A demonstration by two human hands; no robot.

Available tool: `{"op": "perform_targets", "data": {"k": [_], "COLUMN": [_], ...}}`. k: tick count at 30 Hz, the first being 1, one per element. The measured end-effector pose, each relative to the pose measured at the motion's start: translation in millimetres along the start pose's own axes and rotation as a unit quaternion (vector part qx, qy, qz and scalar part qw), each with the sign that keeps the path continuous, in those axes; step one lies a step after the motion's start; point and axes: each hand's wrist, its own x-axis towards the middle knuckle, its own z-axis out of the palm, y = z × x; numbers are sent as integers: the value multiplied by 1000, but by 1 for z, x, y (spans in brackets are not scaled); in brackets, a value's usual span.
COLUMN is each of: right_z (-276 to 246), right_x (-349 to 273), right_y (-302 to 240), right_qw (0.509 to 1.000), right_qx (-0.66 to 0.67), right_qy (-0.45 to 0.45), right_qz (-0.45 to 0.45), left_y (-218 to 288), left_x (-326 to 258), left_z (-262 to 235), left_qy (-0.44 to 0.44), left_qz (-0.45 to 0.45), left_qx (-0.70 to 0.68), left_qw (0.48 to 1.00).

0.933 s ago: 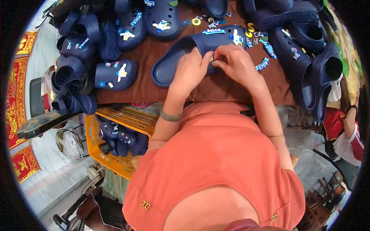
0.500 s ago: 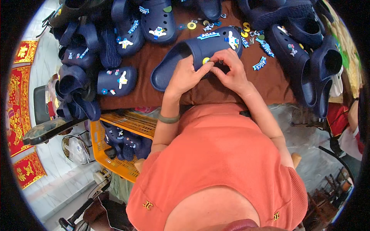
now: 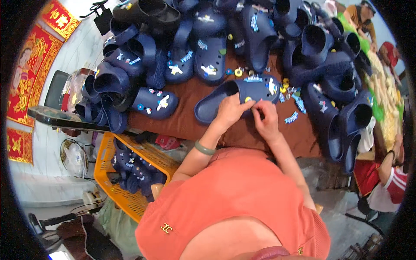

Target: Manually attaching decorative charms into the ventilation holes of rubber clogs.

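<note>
A navy blue clog [image 3: 236, 97] lay on its side on the brown-covered bench [image 3: 182, 123], near the person's edge, its open mouth turned toward the left and its toe toward the right. Its upper carried a pale blue strip charm along the top edge, a white figure charm near the toe and a small yellow round charm [image 3: 248, 99] low on the strap. The left hand [image 3: 229, 112] rested on the clog's side, fingers curled over its rim and gripping it; a green bangle [image 3: 204, 148] sat on that wrist. The right hand [image 3: 265, 119] was just beside it, fingers pinched together at the clog near the yellow charm; whether they held anything was too small to tell. Loose charms [image 3: 294, 108], blue and yellow, lay scattered just right of the clog. More navy clogs [image 3: 208, 56] were heaped along the far side of the bench, and others filled a yellow crate [image 3: 108, 182] below its left end.
</note>
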Motion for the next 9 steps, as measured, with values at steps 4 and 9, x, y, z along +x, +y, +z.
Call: {"op": "perform_targets", "data": {"k": [4,9], "right_z": [5,16], "right_x": [2,10], "right_y": [-3,4], "right_qw": [999,997], "right_qx": [40,58], "right_qy": [26,39], "right_qz": [25,34], "left_y": [-5,3], "left_x": [-1,-14], "left_z": [-2,-19], "left_qy": [18,-92], "left_qz": [-14,17], "left_qx": [42,165], "left_qw": [999,982]}}
